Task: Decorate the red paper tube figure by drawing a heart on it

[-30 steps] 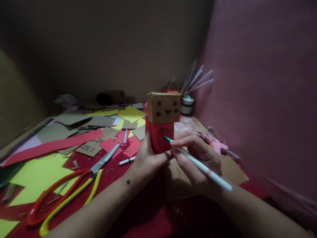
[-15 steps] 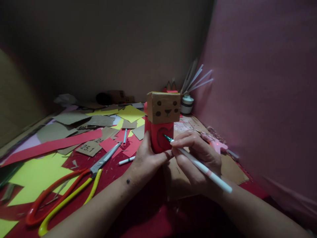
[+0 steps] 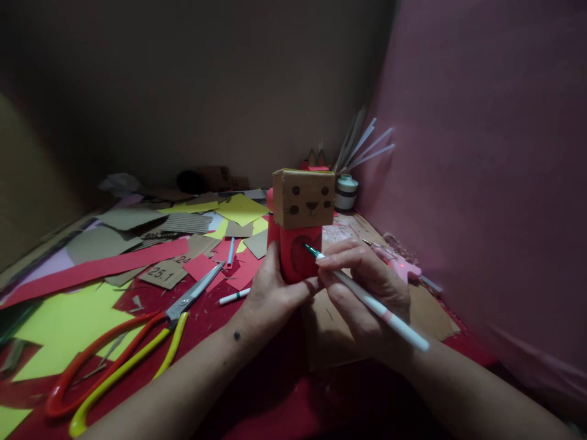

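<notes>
A small figure (image 3: pixel 303 198) stands upright, with a cardboard box head bearing a drawn face. Its red body (image 3: pixel 287 256) carries a dark outline, partly covered by the pen. My left hand (image 3: pixel 279 290) is wrapped round the lower body, thumb across the front. In my right hand (image 3: pixel 367 287) is a white marker (image 3: pixel 376 308), held like a pencil. The marker's green tip end meets the red body inside or on the outline; I cannot tell which. A white marker cap with a green band (image 3: pixel 234 297) lies left of my left hand.
Large scissors (image 3: pixel 178 311) with red and yellow handles lie at left, among yellow paper (image 3: pixel 77 324), red paper (image 3: pixel 96 269) and cardboard scraps (image 3: pixel 165 272). Behind stands a white jar (image 3: pixel 346 194) near several sticks. A pink glue gun (image 3: pixel 397 263) lies at right, beside the pink wall.
The marker's tip has shifted slightly right and up on the red body. My left hand keeps its hold and the figure stays nearly in place.
</notes>
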